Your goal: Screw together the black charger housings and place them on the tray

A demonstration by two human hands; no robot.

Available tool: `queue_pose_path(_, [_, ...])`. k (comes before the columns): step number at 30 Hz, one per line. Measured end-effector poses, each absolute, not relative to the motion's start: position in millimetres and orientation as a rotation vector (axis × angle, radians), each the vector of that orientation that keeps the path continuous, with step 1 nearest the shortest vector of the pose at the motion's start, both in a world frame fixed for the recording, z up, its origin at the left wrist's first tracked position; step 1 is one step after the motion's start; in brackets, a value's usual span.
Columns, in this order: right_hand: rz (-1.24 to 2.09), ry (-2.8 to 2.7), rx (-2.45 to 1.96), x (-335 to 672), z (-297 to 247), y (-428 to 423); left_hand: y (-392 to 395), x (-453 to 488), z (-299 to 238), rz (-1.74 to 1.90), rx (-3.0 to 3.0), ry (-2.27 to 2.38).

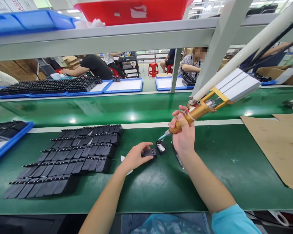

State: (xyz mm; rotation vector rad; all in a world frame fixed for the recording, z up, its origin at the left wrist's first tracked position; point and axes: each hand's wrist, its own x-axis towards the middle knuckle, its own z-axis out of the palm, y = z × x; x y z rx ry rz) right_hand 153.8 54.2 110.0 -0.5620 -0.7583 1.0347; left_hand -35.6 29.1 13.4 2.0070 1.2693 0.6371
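My left hand (135,158) is closed around a small black plastic charger shell (149,152), thumb and fingers on its sides. In my right hand (185,135) is a gold-coloured glue dispensing gun (200,112) that hangs down from a white arm. Its pale blue nozzle (164,135) points down at an opened black charger housing (160,147) with a light part inside, lying right of my left hand. I cannot tell whether the tip touches it. Tweezers (177,156) lie on the green work surface (146,191), left of my right wrist.
Several rows of black chargers (75,149) stand on the left. A blue-rimmed tray (12,139) is beyond them, and brown cardboard (273,143) lies on the right. A shelf beam (112,39) crosses overhead. Other people (97,66) sit across the line.
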Motion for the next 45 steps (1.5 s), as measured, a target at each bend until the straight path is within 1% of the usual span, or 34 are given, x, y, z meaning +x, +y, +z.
queue_pose_path(6, [1.033, -0.764, -0.569, 152.3, 111.8, 48.3, 45.6, -44.3, -2.1, 0.748, 1.662, 1.12])
queue_pose_path(9, [1.032, -0.794, -0.548, 150.1, 112.1, 46.8, 51.2, -49.6, -7.2, 0.794, 1.607, 1.131])
queue_pose_path(15, [1.016, -0.836, -0.543, 149.5, 110.6, 46.8, 46.5, -52.5, 0.7, 0.816, 1.887, 1.355])
queue_pose_path(21, [1.034, -0.807, -0.536, 148.6, 109.5, 47.1, 42.6, -48.5, -5.8, 0.562, 2.13, 1.446])
queue_pose_path(24, [1.036, -0.805, -0.509, 148.1, 108.9, 46.2, 41.3, -43.5, -7.1, 0.523, 2.095, 1.488])
queue_pose_path(29, [1.059, -0.838, -0.481, 147.2, 105.9, 43.8, 29.0, -28.4, 5.2, 0.746, 1.892, 1.394])
queue_pose_path(37, [1.06, -0.829, -0.496, 146.2, 107.2, 42.7, 20.6, -23.5, 16.1, 1.081, 1.884, 1.481])
queue_pose_path(45, [1.034, -0.838, -0.481, 146.0, 106.8, 41.6, 12.8, -22.8, 26.5, 1.168, 1.944, 1.441])
